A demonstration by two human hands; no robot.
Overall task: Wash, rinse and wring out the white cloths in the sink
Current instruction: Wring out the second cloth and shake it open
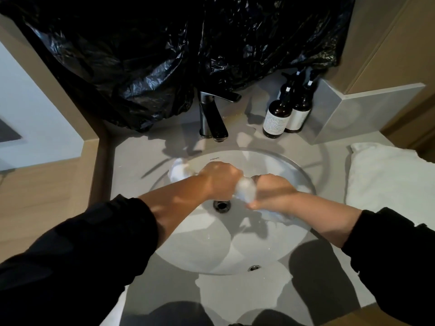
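- While black plastic sheeting (141, 55) is hanging across the back at the left, its lower edge is crowding the faucet (213, 118).
- Left hand (219, 180) is gripping a twisted white cloth (246, 190) over the sink (200, 250), above the drain (221, 205); more white fabric is bunching out beyond this fist.
- Right hand (270, 191) is clenching the cloth's other end, just beside the left hand.
- Two dark pump bottles (276, 118) are standing together right of the faucet.
- Folded white towel (388, 180) is lying on the counter beside the sink.
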